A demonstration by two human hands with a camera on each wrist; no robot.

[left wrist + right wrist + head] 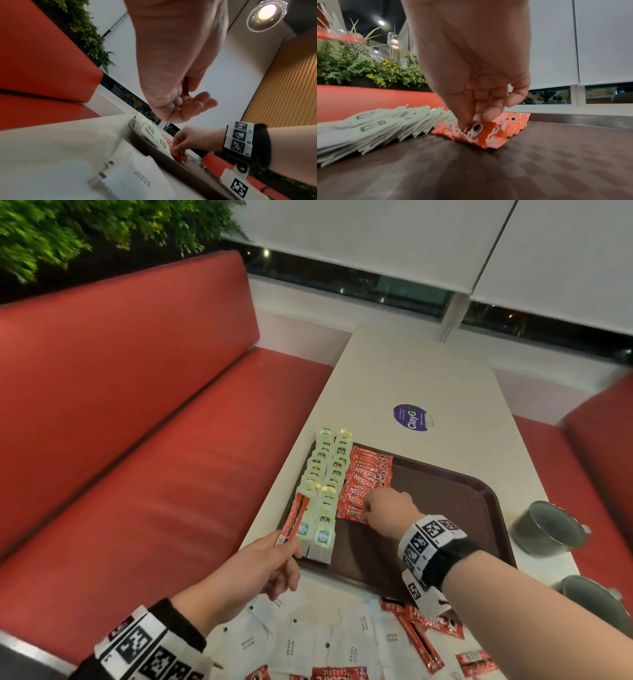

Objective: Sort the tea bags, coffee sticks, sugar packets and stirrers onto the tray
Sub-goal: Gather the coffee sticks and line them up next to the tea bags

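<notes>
A brown tray [445, 508] holds two columns of green-and-white tea bags [325, 474] at its left and a row of red coffee sticks [366, 474] beside them. My right hand [365, 508] reaches down to the near end of that row and pinches a coffee stick [476, 131] lying on the tray [471, 169] next to the tea bags [376, 128]. My left hand [287, 549] hovers over the tray's near left corner and holds another red coffee stick [294, 518] pointing away from me. White sugar packets [308, 642] and loose coffee sticks [424, 635] lie on the table near me.
Two grey metal cups [544, 529] [592, 601] stand on the table right of the tray. A red bench [137, 440] runs along the table's left edge. A purple sticker [412, 417] marks the white table beyond the tray. The tray's right half is bare.
</notes>
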